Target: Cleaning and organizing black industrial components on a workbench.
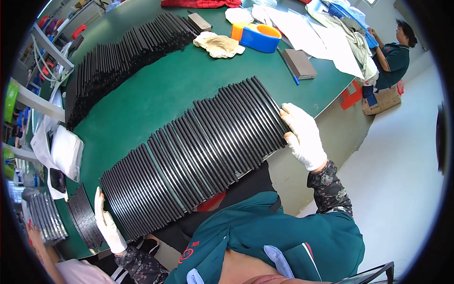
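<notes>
Tabletop (156,102) shows green above the black rods (191,154), its near edge (270,156) slanting under them; at frame centre they lie between left hand (109,229) and right hand (305,139), both unclenched at the row's ends.

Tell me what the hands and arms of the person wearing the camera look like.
The left hand and right hand both wear white gloves. The dark sleeves carry a paler floral print; above the right one is a green shirt sleeve.

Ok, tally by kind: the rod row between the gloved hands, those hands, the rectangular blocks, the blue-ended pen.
Row of straight black rods: 1
White-gloved left hand and right hand: 2
Brownish rectangular blocks: 2
Slim blue-ended pen: 1
Total: 6
</notes>
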The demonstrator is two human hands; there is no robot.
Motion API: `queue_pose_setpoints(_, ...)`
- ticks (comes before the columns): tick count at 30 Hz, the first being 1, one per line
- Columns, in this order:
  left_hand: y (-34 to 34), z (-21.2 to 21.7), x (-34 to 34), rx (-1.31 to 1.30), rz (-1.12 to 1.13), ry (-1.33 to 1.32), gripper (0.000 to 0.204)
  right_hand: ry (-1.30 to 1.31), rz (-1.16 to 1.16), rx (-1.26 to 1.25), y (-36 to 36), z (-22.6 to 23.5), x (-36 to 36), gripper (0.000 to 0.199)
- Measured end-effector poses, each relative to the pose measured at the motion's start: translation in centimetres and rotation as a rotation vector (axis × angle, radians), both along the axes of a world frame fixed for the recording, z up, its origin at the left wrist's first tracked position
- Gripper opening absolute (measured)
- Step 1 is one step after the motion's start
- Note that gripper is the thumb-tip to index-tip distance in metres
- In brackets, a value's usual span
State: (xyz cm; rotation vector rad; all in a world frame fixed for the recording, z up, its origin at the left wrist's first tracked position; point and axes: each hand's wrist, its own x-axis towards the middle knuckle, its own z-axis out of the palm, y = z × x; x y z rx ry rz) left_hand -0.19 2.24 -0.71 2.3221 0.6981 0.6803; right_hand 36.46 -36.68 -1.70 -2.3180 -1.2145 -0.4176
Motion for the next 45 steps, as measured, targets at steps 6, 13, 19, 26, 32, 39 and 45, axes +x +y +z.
queue_pose_setpoints(6,-0.1,0.3,0.2,0.001,0.007,-0.005,0.044,0.030,-0.021,0.002,-0.1,0.3,-0.4,0.045)
queue_pose_setpoints(13,0.0,0.1,0.1,-0.013,0.013,-0.010,0.044,0.040,0.020,-0.009,-0.3,0.3,-0.7,0.053)
queue_pose_setpoints(19,0.1,0.2,0.0,0.000,0.018,0.001,0.044,0.011,0.039,-0.095,-0.3,0.6,-1.2,0.055)
queue_pose_setpoints(26,0.1,0.3,0.1,0.015,0.013,0.017,0.046,-0.005,0.094,-0.060,-0.3,0.8,-1.5,0.053)
queue_pose_setpoints(32,0.1,0.3,0.1,0.030,0.007,0.026,0.049,-0.033,0.134,-0.122,-0.2,0.7,-1.6,0.053)
queue_pose_setpoints(39,-0.1,0.5,0.1,0.000,0.026,0.007,0.046,0.022,0.163,-0.083,-0.3,0.8,-1.9,0.062)
queue_pose_setpoints(45,-0.3,0.5,0.6,-0.025,0.038,-0.005,0.043,-0.006,0.179,-0.137,0.0,0.7,-2.1,0.062)
